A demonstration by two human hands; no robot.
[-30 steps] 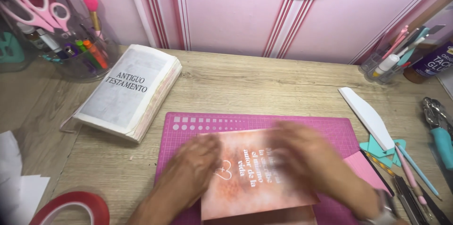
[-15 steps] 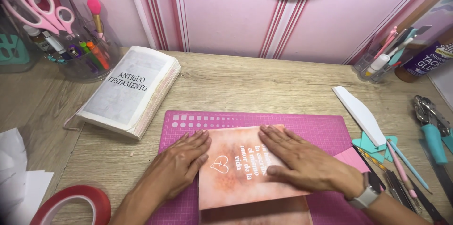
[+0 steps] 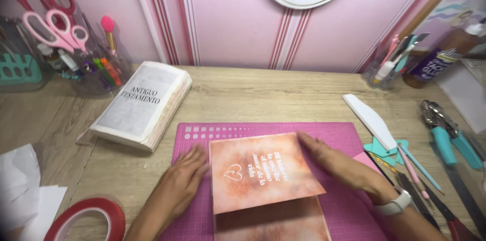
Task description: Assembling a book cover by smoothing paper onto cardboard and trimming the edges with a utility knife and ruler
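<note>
My left hand (image 3: 179, 185) lies flat, fingers spread, pressing the left edge of the orange card (image 3: 260, 170); right hand (image 3: 336, 162) flat on its right edge, nothing gripped. Card sits mid pink cutting mat (image 3: 304, 132). Thick book (image 3: 142, 104) at 10 o'clock, white bone folder (image 3: 369, 119) at 2, red tape roll (image 3: 88, 218) at 8.
</note>
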